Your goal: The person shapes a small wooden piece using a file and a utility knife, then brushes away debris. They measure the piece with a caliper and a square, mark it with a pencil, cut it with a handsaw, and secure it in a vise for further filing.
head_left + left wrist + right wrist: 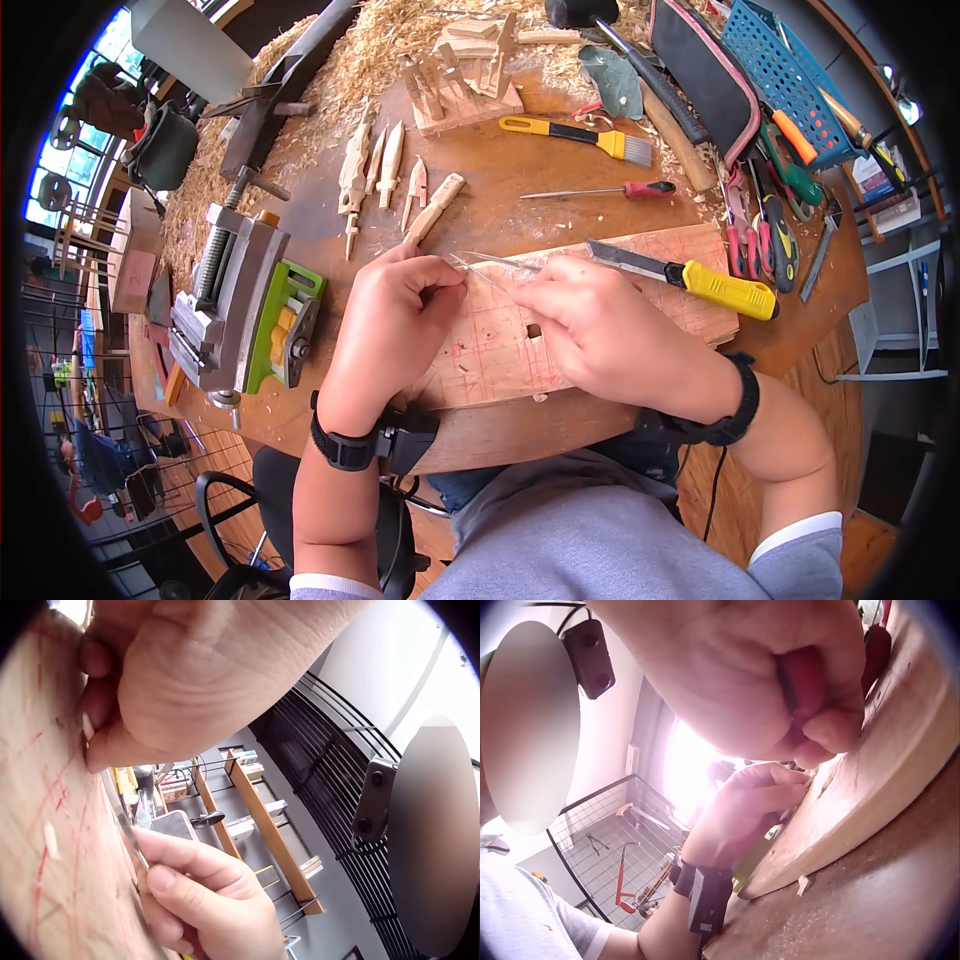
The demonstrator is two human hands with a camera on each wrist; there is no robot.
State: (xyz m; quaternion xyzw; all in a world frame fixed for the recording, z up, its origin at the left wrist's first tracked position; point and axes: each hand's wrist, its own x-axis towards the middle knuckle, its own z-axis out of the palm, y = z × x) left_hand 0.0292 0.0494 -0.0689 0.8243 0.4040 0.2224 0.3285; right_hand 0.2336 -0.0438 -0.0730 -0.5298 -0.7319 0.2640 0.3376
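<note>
Over the wooden board (480, 345), marked with red lines, the left hand (400, 310) pinches a small pale wood piece (88, 727) between thumb and finger. Close on its right, the right hand (625, 330) is curled round a thin metal tool (500, 262), whose red handle (808, 682) shows in the palm in the right wrist view. The tool's tip is near the left fingertips; whether it touches the wood piece cannot be told. The left wrist view shows the right hand (214, 896) with the metal blade (135, 846) low over the board.
A yellow cutter (725, 288) lies on the board's right part. A vise (235, 300) stands left. Behind are carved wood pieces (392, 165), a brush (585, 137), a red-handled screwdriver (645, 189), a peg stand (465, 108) and shavings (385, 50); pliers (770, 230) lie right.
</note>
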